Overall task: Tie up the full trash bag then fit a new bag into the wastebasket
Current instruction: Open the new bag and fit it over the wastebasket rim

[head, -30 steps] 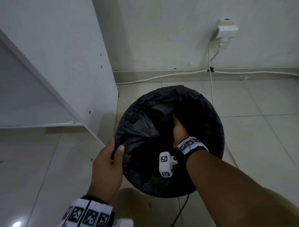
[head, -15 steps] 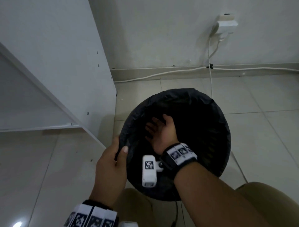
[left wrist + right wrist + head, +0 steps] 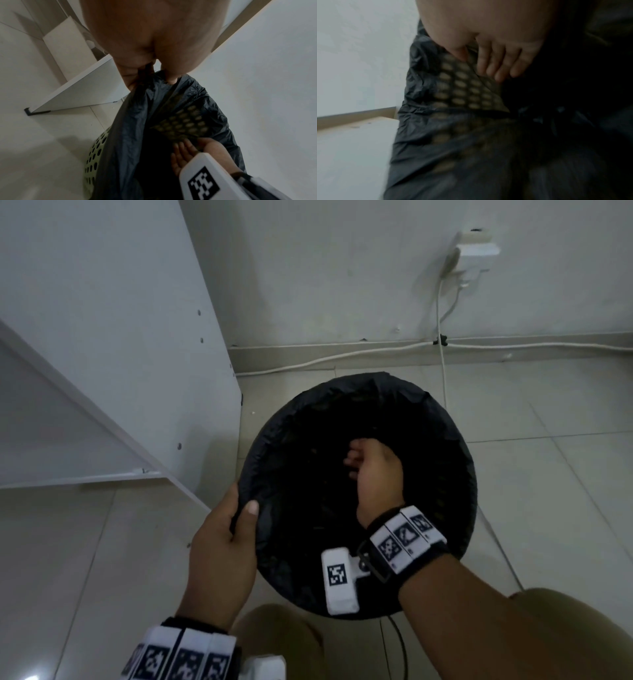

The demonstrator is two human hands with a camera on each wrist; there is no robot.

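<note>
The thin black plastic trash bag (image 3: 442, 419) lines the round pale green wastebasket with punched holes (image 3: 93, 152), which stands on the light tiled floor (image 3: 548, 460). The bag's edge is folded over the rim all around, and inside, light from the holes shows through the plastic. My left hand (image 3: 222, 546) is at the near left side of the rim: its grip is closed on the bag's edge, with the thumb on the inner side and the fingers outside, so it pinches the plastic against the rim. My right hand (image 3: 375, 474) is inside the basket, palm toward the bag's wall. Its fingers (image 3: 498, 63) are nearly straight and close together and touch the plastic; this grip holds nothing. The right wrist view is blurred.

Just left of the basket stands a white board cabinet side panel (image 3: 113, 330) with small holes, and a white shelf (image 3: 44, 419) joins it. Behind the basket a white cable (image 3: 442, 371) hangs from a white wall socket (image 3: 478, 242) and passes beside the basket, and another cable runs along the baseboard. My knees in khaki trousers (image 3: 281, 635) are at the lower edge.
</note>
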